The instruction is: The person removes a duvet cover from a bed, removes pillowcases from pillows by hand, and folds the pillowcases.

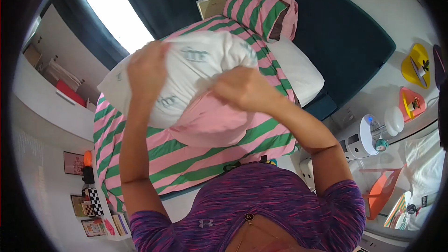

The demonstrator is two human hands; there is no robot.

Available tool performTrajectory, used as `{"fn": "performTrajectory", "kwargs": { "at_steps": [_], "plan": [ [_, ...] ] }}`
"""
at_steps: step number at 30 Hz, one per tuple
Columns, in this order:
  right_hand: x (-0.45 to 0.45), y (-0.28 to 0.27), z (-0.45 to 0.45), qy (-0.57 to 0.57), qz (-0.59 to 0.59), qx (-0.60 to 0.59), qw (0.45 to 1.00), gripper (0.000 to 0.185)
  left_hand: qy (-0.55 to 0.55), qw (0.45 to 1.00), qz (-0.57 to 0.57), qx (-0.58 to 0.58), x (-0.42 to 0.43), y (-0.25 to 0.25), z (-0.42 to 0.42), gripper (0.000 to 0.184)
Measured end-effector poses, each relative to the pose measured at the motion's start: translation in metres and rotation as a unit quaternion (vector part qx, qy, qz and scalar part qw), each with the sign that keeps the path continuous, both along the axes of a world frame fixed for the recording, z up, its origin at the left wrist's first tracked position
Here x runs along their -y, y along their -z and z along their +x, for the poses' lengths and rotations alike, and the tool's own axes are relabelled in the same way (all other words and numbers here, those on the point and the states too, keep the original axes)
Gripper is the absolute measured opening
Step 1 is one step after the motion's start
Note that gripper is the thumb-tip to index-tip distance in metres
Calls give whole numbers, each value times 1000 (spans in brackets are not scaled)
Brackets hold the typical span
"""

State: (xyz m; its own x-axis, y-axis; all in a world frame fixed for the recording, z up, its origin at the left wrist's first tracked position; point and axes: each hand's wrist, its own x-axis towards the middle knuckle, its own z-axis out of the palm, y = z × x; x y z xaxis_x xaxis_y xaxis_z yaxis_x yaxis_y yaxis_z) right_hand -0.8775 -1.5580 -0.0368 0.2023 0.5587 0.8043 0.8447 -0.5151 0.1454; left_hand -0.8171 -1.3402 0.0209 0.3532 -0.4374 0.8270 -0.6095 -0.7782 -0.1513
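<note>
White printed pillow [193,60], partly inside pink pillowcase [212,123], is clamped by left hand [148,69] and right hand [242,88] over striped bedding [191,170].

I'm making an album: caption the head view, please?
White pillow and pink cloth, held over a striped bedspread.

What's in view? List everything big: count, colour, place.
Soft printed pillow: 1, white, centre
Loose fabric cover: 1, pink, against that pillow
Striped fabric bedspread: 1, pink-green, centre
Striped fabric pillow: 1, pink-green, top
Plain pillow: 1, pink, behind it
Tall headboard: 1, dark teal, upper right
Mattress or pillow: 1, white, upper right
Fabric curtains: 2, dark, upper left
Round cabinet: 1, white, right
Slatted chair: 1, orange, lower right
Patterned top: 1, purple, bottom
Left hand: 1, bare, centre-left
Right hand: 1, bare, centre
</note>
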Motion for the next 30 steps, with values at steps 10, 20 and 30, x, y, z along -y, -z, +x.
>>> {"fn": "performTrajectory", "kwargs": {
  "at_steps": [10, 20, 30],
  "plan": [
    [-1, 218, 6, 54, 55, -260, 963, 18, -150, 939, -296, 87, -124, -28, 7, 17],
    [96, 66, 65, 139, 345, -319, 872, 34, 110, 988, -99, 52, 12, 24, 39, 14],
    [7, 10, 95, 307, -35, -222, 925, 40, 419, 885, 202, 28, 68, 170, -15, 15]
  ]
}}
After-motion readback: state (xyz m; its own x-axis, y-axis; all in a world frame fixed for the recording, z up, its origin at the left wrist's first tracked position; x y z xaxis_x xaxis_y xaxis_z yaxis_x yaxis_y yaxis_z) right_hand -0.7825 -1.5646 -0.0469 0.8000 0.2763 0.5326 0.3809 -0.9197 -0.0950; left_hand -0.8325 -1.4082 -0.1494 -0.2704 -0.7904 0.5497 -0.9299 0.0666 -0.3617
